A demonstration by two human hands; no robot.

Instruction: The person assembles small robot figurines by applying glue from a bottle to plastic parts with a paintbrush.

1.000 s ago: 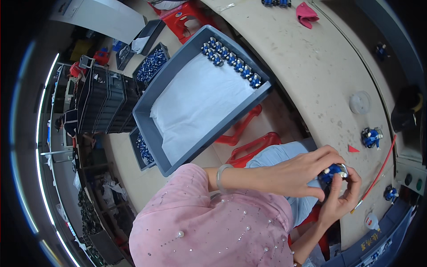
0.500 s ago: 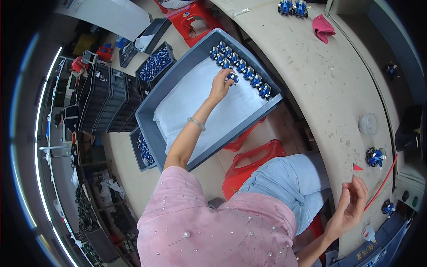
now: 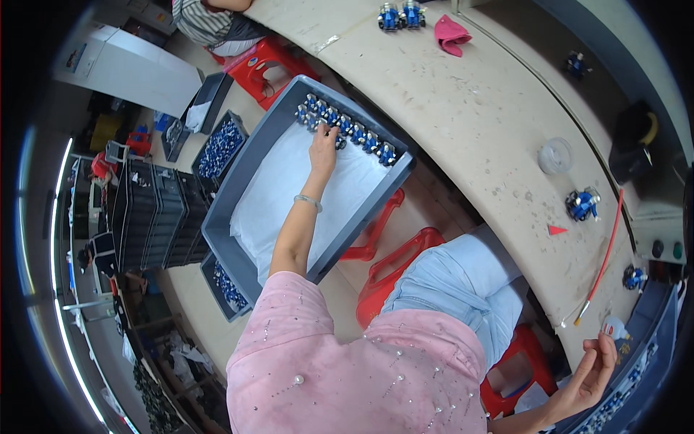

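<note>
My left hand reaches into a grey plastic bin lined with a white sheet. Its fingers are closed on a small blue toy vehicle with dark wheels, partly covered by the fingers. Right beside it, several matching blue-and-white toy vehicles stand in rows along the bin's far right side. My right hand hangs at the lower right, off the table edge, fingers loosely bent and apart, with nothing seen in them. Near it are a white bottle and a red-handled brush.
On the curved table are a blue toy, a red triangle, a clear cup and a pink cloth. Red stools stand below. Stacked dark crates and a parts-filled tray lie left. Another person sits far off.
The view has shifted, turning toward the right. My left hand has brought the toy up against the standing rows. My right hand has moved down, away from the tabletop, toward the bottle.
</note>
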